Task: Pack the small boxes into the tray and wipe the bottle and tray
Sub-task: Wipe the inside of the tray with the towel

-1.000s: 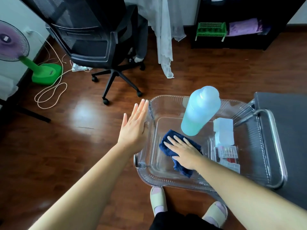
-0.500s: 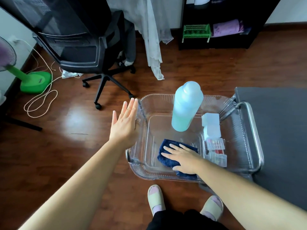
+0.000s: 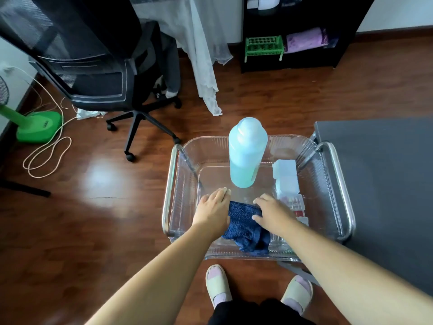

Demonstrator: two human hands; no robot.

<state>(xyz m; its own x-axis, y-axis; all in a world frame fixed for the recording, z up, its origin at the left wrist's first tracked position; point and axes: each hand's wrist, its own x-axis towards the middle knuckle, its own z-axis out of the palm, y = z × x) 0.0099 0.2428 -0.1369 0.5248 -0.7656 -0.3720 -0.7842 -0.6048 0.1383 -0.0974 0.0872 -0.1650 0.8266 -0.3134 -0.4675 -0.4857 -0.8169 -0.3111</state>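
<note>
We have bare forearms with no sleeves, dark clothing (image 3: pixel 257 313) at the bottom edge, and pale yellow open-toed slippers (image 3: pixel 219 286) over light pinkish socks.

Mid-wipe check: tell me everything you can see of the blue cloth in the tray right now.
The blue cloth is a dark navy towel that looks like terry, bunched and folded rather than spread flat. It lies on the floor of the clear plastic tray, at its near side, in front of the upright pale green bottle and apart from it. The left hand rests on its left edge and the right hand presses its right edge; its near end sits between the forearms, by the tray's front wall.
</note>
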